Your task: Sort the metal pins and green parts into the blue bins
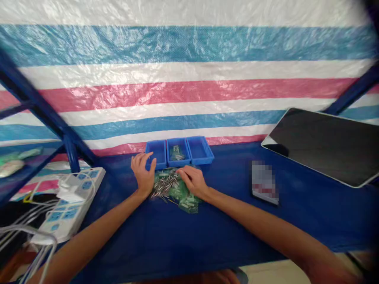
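My left hand (143, 172) hovers by the left blue bin (160, 152), thumb and fingers apart with nothing between them. Beside it on the blue tabletop lies a pile of thin silvery metal pins (165, 184), partly on a green-tinted clear plastic bag (189, 202). My right hand (194, 179) rests over the bag at the pile's right side, its fingers curled together. Whatever it pinches is too small or hidden to name. The middle blue bin (178, 161) contains a small clear greenish packet (177, 153) with short pale pieces. Behind my right hand stands the right blue bin (199, 150).
At left, a white power strip (63, 213) carries a plugged-in charger and several loose cables (26, 228). To the right lie a pixelated phone-like object (264, 183) and a large dark-screened tablet (325, 144). Blue metal posts (71, 152) and a striped plastic sheet (189, 90) bound the table.
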The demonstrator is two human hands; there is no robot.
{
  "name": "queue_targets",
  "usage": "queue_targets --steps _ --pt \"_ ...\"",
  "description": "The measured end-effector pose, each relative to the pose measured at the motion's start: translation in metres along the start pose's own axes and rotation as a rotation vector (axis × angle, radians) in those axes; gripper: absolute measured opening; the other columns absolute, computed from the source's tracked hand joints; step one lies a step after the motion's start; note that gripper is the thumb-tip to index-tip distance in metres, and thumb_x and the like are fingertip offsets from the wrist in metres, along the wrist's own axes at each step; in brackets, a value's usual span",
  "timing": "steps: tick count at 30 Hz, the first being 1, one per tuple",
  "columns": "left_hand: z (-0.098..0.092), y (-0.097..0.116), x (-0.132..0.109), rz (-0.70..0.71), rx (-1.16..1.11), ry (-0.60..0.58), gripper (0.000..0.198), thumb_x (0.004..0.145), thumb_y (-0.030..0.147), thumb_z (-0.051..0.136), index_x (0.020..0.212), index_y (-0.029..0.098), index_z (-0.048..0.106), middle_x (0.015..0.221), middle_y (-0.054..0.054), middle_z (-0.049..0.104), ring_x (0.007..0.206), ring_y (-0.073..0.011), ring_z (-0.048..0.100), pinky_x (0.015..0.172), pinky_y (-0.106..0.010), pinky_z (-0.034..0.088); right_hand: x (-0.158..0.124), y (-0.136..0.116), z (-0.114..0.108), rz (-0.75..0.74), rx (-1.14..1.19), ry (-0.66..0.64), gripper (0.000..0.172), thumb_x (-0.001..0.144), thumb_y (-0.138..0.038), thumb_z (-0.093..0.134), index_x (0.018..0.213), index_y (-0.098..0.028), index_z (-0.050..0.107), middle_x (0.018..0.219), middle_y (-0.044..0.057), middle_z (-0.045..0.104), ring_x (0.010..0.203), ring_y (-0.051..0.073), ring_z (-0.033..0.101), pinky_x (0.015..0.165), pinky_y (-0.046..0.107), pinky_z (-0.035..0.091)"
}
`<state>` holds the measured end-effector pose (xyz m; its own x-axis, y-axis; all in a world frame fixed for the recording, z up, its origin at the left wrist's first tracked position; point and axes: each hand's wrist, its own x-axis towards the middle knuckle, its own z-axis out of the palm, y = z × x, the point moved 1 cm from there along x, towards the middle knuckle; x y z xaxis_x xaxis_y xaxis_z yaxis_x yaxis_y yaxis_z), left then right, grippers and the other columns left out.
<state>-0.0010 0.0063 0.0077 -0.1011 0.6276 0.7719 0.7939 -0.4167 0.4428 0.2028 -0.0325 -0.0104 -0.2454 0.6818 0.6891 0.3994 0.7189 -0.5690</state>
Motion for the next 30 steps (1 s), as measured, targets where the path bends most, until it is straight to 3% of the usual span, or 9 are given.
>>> queue_targets --steps 8,10,13,17,25,30 --pt "-0.004 0.004 -0.007 0.15 -0.031 -0.036 0.01 0.084 0.024 0.056 0.087 0.019 0.064 0.091 -0.003 0.064 0.098 -0.0191 0.057 0.095 -0.038 0.037 0.0 0.001 0.002 0.035 -0.086 0.036 0.022 0.092 -0.028 0.048 0.085 -0.017 0.065 0.067 0.002 0.057 0.06 0.013 0.05 0.06 0.026 0.039" --pt "-0.008 0.007 -0.006 0.238 -0.008 -0.15 0.009 0.082 0.019 0.054 0.085 0.019 0.063 0.087 -0.003 0.065 0.09 -0.0181 0.059 0.088 -0.035 0.039 0.0 0.001 0.002 0.039 -0.089 0.036 0.022 0.092 -0.028 0.048 0.085 -0.017 0.065 0.067 0.002 0.057 0.06 0.013 0.05 0.06 0.026 0.039" --pt "-0.014 0.017 -0.001 0.38 0.081 -0.413 0.018 0.076 0.012 0.051 0.088 0.018 0.063 0.087 -0.004 0.065 0.086 -0.0183 0.059 0.08 -0.032 0.042 0.0 0.002 0.003 0.038 -0.079 0.035 0.021 0.092 -0.027 0.048 0.086 -0.017 0.065 0.07 0.003 0.058 0.062 0.013 0.051 0.061 0.026 0.04" --pt "-0.023 0.036 0.006 0.436 0.287 -0.674 0.03 0.071 0.014 0.053 0.099 0.02 0.061 0.094 -0.005 0.065 0.09 -0.0215 0.058 0.079 -0.033 0.043 -0.001 0.002 0.004 0.04 -0.067 0.041 0.021 0.092 -0.027 0.047 0.087 -0.017 0.064 0.07 0.003 0.058 0.062 0.013 0.051 0.062 0.026 0.04" --pt "-0.023 0.045 0.006 0.422 0.504 -0.885 0.017 0.08 0.016 0.049 0.09 0.017 0.063 0.088 -0.009 0.066 0.082 -0.023 0.062 0.07 -0.032 0.046 0.0 -0.001 0.002 0.046 -0.061 0.025 0.019 0.092 -0.025 0.047 0.087 -0.017 0.064 0.07 0.003 0.058 0.064 0.013 0.052 0.062 0.026 0.04" --pt "-0.029 0.05 0.012 0.428 0.531 -0.897 0.018 0.082 0.014 0.047 0.081 0.015 0.065 0.08 -0.009 0.068 0.074 -0.0238 0.065 0.065 -0.032 0.048 -0.001 0.001 0.003 0.04 -0.051 0.019 0.019 0.091 -0.025 0.048 0.085 -0.017 0.064 0.07 0.002 0.057 0.064 0.014 0.052 0.062 0.027 0.041"
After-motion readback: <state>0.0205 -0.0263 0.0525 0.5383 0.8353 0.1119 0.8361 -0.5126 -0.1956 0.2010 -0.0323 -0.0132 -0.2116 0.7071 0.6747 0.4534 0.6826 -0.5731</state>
